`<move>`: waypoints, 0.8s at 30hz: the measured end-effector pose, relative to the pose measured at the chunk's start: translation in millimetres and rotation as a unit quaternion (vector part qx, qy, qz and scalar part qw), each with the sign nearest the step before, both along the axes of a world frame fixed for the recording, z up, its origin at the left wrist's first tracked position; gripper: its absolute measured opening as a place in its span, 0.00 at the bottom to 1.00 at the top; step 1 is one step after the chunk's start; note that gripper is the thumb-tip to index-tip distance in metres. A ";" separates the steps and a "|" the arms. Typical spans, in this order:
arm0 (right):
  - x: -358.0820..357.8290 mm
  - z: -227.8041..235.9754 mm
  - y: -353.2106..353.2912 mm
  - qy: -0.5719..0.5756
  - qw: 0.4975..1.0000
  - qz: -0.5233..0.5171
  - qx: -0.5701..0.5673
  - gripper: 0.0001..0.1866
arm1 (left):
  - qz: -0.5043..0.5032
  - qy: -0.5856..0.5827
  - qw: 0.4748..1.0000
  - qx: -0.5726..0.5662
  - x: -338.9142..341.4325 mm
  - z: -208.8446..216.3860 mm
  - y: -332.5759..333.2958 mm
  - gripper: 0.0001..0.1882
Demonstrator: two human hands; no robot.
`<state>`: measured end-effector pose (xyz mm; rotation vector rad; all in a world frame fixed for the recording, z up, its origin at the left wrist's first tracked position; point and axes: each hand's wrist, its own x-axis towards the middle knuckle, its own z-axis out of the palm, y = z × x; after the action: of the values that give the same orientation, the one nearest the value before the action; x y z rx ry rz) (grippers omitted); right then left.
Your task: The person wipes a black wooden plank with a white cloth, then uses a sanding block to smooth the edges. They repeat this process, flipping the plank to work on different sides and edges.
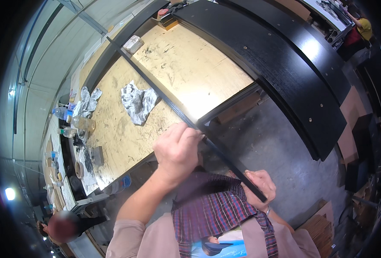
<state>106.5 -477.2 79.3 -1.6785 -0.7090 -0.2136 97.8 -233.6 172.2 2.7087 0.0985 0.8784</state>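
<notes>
A long, narrow black strip [156,88] runs slantwise from the far left of the worktable to just in front of my body. My right hand [262,187] is closed around its near end, below the table's edge. Farther up the strip, my left hand [175,150] is curled closed, with its fingertips pressed against the strip's side. Whatever may be inside those fingers is hidden. On the table beyond my left hand lies a crumpled grey-white cloth [138,103].
The stained yellowish worktable [177,56] carries a wrapped block [133,44] and a curved black board [109,60]. Wide black panels [259,51] stretch along the right. Bottles [83,124] stand at the left edge. Other people [66,225] are at lower left and upper right.
</notes>
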 end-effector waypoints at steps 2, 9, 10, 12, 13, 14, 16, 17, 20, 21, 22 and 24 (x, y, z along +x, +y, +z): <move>1.6 -2.4 -0.1 -0.012 1.000 -0.004 0.000 0.19 | -0.005 0.019 1.000 -0.011 2.2 2.8 10.3 0.07; 2.5 -3.6 3.7 -0.038 0.999 -0.013 0.009 0.18 | -0.020 0.007 0.999 -0.024 -2.8 2.5 -0.1 0.07; 2.6 -3.0 4.4 -0.039 0.999 -0.017 0.012 0.18 | -0.027 -0.009 0.999 -0.017 -0.8 4.0 5.4 0.07; 2.5 -1.2 5.1 -0.045 0.999 -0.017 0.008 0.17 | -0.029 -0.025 0.999 0.008 2.9 7.3 8.8 0.07; 2.4 -0.7 5.7 -0.047 0.999 -0.019 0.007 0.17 | -0.019 -0.021 0.999 0.024 0.5 9.1 5.4 0.07; 2.8 -0.9 5.7 -0.049 0.999 -0.011 0.008 0.18 | -0.012 -0.013 0.999 0.030 -3.2 8.8 2.4 0.07; 4.3 -3.2 3.0 -0.056 0.998 0.006 0.004 0.18 | -0.009 -0.001 0.999 0.041 -6.6 5.1 -2.9 0.08; 4.1 -4.3 2.8 -0.048 0.999 0.002 0.005 0.19 | -0.014 -0.026 0.999 0.041 0.7 7.6 4.4 0.08; 2.6 -2.9 2.6 -0.027 1.000 0.012 -0.004 0.20 | -0.032 -0.040 0.998 0.046 1.3 11.8 3.5 0.09; 5.5 7.2 1.1 -0.025 0.999 0.030 -0.012 0.20 | -0.038 -0.012 0.999 0.035 -4.2 14.8 -10.0 0.09; 7.3 14.0 -0.4 -0.023 0.998 0.051 -0.022 0.20 | -0.042 0.016 0.999 0.023 -11.4 14.6 -19.7 0.10; 5.7 16.8 2.4 -0.022 0.999 0.050 -0.004 0.18 | -0.039 0.032 0.999 0.016 -19.6 4.9 -0.8 0.11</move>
<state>112.2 -474.8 96.1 -1.6464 -0.8257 -0.1775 78.2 -234.4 177.1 2.7506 -0.0066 0.7777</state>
